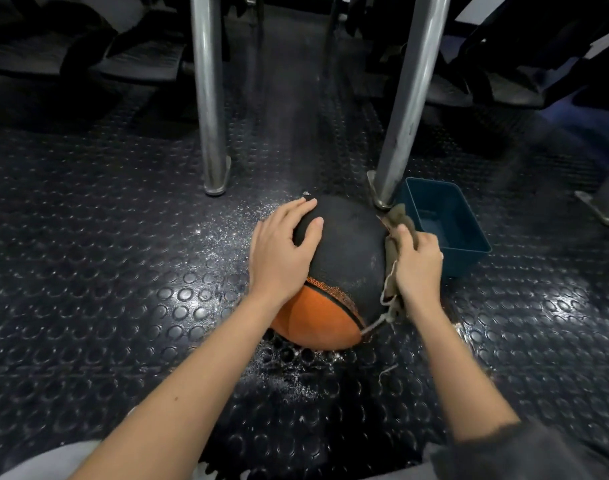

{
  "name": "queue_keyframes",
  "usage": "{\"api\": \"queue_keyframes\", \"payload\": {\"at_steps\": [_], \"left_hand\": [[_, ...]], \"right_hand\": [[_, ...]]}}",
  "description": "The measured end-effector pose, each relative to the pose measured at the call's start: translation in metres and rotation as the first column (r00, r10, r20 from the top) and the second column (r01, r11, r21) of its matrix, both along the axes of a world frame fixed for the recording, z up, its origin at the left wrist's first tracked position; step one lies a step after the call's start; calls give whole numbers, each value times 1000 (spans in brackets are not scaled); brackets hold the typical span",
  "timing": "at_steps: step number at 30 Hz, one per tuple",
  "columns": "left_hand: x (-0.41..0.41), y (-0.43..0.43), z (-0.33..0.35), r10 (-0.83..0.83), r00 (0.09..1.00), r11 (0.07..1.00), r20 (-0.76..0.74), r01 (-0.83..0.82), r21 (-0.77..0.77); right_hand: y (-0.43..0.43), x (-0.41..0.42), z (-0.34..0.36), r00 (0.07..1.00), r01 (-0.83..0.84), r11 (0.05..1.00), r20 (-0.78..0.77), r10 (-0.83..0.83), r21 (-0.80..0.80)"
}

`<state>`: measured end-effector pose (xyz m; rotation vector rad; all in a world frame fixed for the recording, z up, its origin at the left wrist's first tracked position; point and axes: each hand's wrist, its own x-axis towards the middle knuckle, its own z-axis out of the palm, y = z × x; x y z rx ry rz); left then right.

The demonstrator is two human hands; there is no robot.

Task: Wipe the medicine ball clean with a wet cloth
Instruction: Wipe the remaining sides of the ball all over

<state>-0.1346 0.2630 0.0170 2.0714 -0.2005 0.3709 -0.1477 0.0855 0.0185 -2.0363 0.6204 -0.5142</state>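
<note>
Currently one medicine ball (344, 251) sits on the floor (123, 271), left hand (278, 252) flat atop it, grip slack, right hand (417, 263) grip clutching one cloth (392, 249) against its right side, beside one tub (464, 261).

Black studded rubber floor (105, 237), two metal posts (209, 98), dark benches (88, 57) behind

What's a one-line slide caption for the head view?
Left hand steadies the medicine ball on the studded floor while right hand holds a cloth against its side.
</note>
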Motion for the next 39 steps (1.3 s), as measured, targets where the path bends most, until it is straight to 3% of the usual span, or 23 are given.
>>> {"api": "queue_keyframes", "payload": {"at_steps": [2, 4, 7, 9, 11, 14, 16, 19, 23, 25, 28, 32, 36, 39], "left_hand": [[1, -1, 2, 36, 999, 999, -12, -36, 9], [3, 0, 1, 58, 998, 998, -15, -58, 11], [3, 6, -3, 59, 998, 998, -1, -59, 14], [0, 6, -3, 48, 999, 999, -4, -48, 21], [-7, 2, 0, 54, 999, 997, -1, -54, 63], [-18, 3, 3, 73, 997, 976, 10, -73, 203], [-22, 15, 7, 100, 994, 936, 43, -108, 336], [-27, 28, 17, 126, 981, 915, 147, -172, 365], [-27, 22, 19, -54, 981, 919, 187, -24, 394], [-28, 21, 14, -41, 992, 918, 119, -10, 398], [-34, 18, 11, 34, 993, 920, 113, -75, 385], [-34, 9, 14, 37, 991, 909, 125, -85, 408], [-29, 16, 13, 19, 991, 922, 135, -69, 381], [-26, 15, 13, -19, 992, 924, 126, -31, 381]], "right_hand": [[24, -11, 3, 988, 3, 984, 150, 24, -180], [56, -25, 7, 949, -52, 924, 270, 163, -378], [65, -29, 7, 903, -95, 840, 309, 299, -534], [45, -20, 6, 944, -82, 918, 266, 197, -389], [14, -9, -3, 990, -38, 993, 132, 52, -112], [-7, 2, -14, 997, -58, 963, 65, 42, 262], [-6, 7, -13, 993, -97, 934, 97, 68, 342], [-3, 13, -4, 971, -216, 924, 165, 171, 314], [8, 19, 7, 892, -426, 896, 221, 394, 123], [18, 19, 11, 907, -389, 921, 166, 387, -23], [38, 0, 18, 963, -232, 959, 100, 251, -165], [68, -51, 13, 930, -148, 941, 281, 237, -306], [69, -63, 5, 861, -215, 918, 378, 340, -334], [54, -49, 3, 872, -194, 957, 410, 269, -214]]}}
